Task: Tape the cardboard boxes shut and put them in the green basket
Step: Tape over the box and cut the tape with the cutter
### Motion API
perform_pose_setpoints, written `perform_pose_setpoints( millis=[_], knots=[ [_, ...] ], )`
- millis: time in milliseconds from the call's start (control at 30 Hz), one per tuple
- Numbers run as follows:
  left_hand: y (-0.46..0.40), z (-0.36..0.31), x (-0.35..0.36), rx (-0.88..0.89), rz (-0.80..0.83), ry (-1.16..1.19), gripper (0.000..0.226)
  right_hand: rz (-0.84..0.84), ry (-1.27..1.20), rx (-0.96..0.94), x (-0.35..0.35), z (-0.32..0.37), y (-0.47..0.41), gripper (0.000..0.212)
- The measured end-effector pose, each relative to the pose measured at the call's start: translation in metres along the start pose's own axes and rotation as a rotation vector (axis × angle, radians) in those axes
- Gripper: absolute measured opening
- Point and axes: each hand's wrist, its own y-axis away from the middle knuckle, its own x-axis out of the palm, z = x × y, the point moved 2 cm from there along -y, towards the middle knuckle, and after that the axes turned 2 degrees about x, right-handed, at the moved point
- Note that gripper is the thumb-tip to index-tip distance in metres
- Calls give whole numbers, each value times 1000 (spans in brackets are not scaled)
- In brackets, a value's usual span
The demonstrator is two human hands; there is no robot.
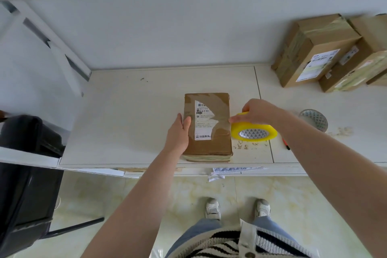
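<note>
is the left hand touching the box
Touching. The head view shows the left hand lying flat on the cardboard box, fingers straight along its left edge.

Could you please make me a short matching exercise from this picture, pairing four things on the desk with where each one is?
Things:
1. cardboard box
2. yellow tape roll
3. stack of boxes
4. spare tape roll

Places:
A. far right corner, against the wall
B. lying alone, right of the right arm
C. under the left hand
D. in the grip of the right hand

Pairs: 1-C, 2-D, 3-A, 4-B
</note>
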Motion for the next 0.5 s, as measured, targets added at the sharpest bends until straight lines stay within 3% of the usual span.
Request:
perform_pose_setpoints(
  millis=[133,267,400,500],
  knots=[
    [1,-33,11,110,-185,-368,71,9,19,13,2,-2,0,66],
    [5,-53,43,143,-188,-598,84,1,37,14,2,-1,1,63],
    [2,-46,46,144,-217,-650,89,-30,32,-47,6,-4,2,62],
    [-1,-41,41,171,-186,-639,88,20,-163,-141,4,-23,10,66]
  ],
)
